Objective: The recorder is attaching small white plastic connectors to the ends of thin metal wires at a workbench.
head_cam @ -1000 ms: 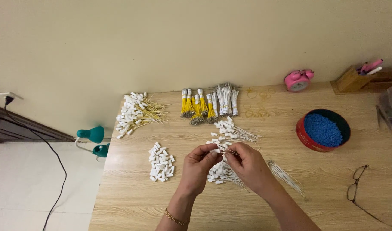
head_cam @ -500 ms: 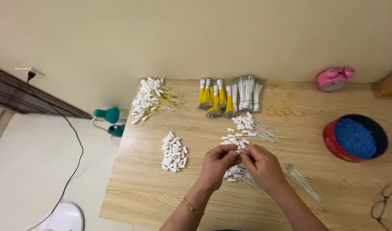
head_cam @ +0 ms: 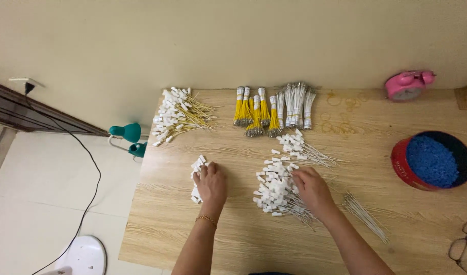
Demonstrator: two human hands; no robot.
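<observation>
Hands down on two white heaps

Palm down, my left hand (head_cam: pixel 211 183) covers most of the small pile of white caps (head_cam: pixel 196 168) on the table (head_cam: pixel 243 239); whether my fingers grip any is hidden. My right hand (head_cam: pixel 311 189) rests on the bigger pile of white-tipped wires (head_cam: pixel 274 189), fingers curled in, grip hard to tell. Glasses (head_cam: pixel 460 247) are cut off at the edge.

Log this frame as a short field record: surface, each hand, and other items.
surface: wooden table against a wall
left hand: palm down on small pile of white plastic caps
right hand: resting on heap of white-tagged wires
back row: yellow wire bundles, silver wire bundles
right side: red tin of blue pellets, pink alarm clock
</observation>
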